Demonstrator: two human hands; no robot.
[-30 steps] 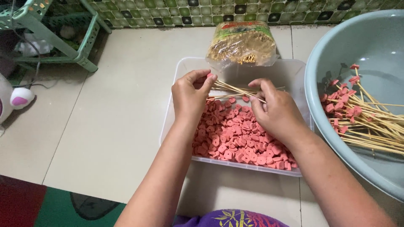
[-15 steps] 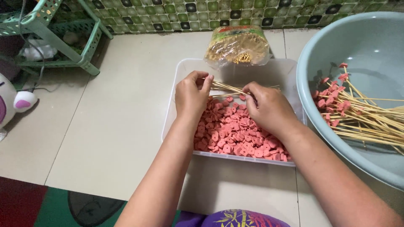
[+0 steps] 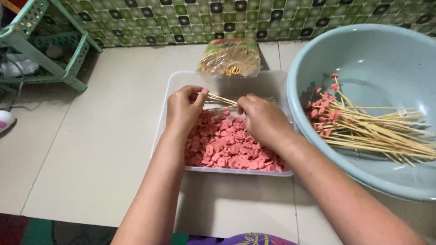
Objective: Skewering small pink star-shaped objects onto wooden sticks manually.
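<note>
Bamboo skewers (image 3: 221,101), a thin bundle, are pinched between the left hand (image 3: 183,108) and right hand (image 3: 263,119) over a clear tub (image 3: 169,90) of pink sausage slices (image 3: 227,147); apparently mid-threading, the next move needs one slice picked and pierced squarely.

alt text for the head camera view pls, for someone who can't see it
Two bare hands, left hand and right hand, hold a bundle of bamboo skewers over a clear tub of pink sausage slices. On the right, a pale blue basin holds loaded skewers.
</note>
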